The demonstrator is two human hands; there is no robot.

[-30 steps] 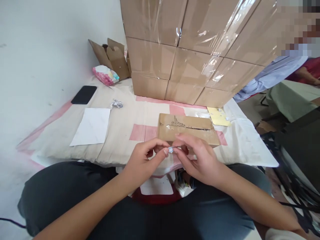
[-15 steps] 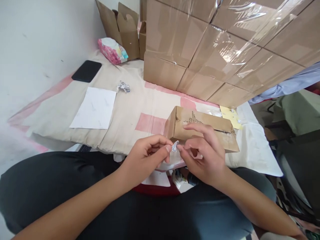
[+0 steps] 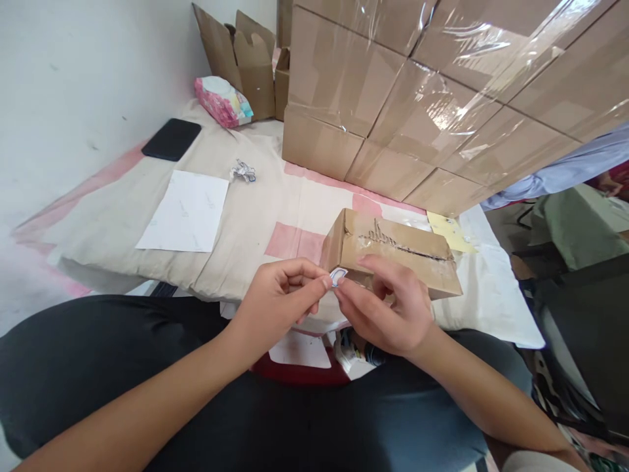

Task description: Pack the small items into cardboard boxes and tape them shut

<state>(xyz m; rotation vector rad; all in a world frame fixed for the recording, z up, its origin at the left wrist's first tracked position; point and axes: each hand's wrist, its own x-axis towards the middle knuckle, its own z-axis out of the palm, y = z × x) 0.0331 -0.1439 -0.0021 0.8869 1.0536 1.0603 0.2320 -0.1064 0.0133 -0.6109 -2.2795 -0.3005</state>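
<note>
Between my two hands is a small white paper piece (image 3: 338,276) with a blue outline, possibly a sticker. My left hand (image 3: 280,295) pinches its left side between thumb and forefinger, the other fingers curled in. On the other side, the thumb and a fingertip of my right hand (image 3: 393,305) close on its lower right edge, the forefinger held bent above. Just behind the hands lies a taped cardboard box (image 3: 407,249) with a torn seam on top. My right hand overlaps the box's front in view.
A white sheet (image 3: 184,213) with faint print lies left on the cloth-covered surface (image 3: 255,223). Near it are a crumpled bundle of paper scraps (image 3: 243,171), a black phone-like slab (image 3: 171,139) and a pink wipes pack (image 3: 223,101). Wrapped cartons (image 3: 383,111) rise behind; a yellow sheet (image 3: 449,229) lies right.
Both hands have moved slightly left and closer together. The piece, folded or edge-on before, now shows flatter with its blue outline visible. My right forefinger has come down a little.
</note>
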